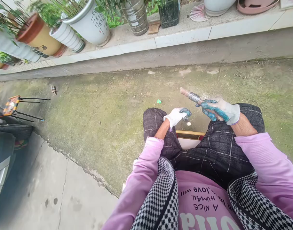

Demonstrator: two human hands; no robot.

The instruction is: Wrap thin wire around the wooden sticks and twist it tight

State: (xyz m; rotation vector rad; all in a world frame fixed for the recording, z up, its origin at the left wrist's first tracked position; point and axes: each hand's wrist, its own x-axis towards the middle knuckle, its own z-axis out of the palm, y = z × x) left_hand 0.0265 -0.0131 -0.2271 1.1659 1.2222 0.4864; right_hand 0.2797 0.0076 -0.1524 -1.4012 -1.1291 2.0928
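Right hand (219, 110), right of centre in the frame: gloved, fingers closed around a stick (184, 91) that slants up and left out of the grip. Left hand (177, 115), nearer the centre: gloved, fingers curled around a short dark rod (186, 121), its pale round end exposed (the rest is hidden by the fingers).

Progress, judged from coverage: wire (194, 96) circles the stick in many close turns between the fingers and the upper-left tip, so that stretch looks largely covered. The tip is bare. Whether any turns remain cannot be told; no loose wire end is discernible.

Materials: stick brownish, round, apparently wood; wire grey with a metallic sheen, ridged; gloves pale knit with blue-green coated fingers. Trousers (223, 143) below are dark, white-checked cloth; ground (108, 105) rough, mossy concrete.
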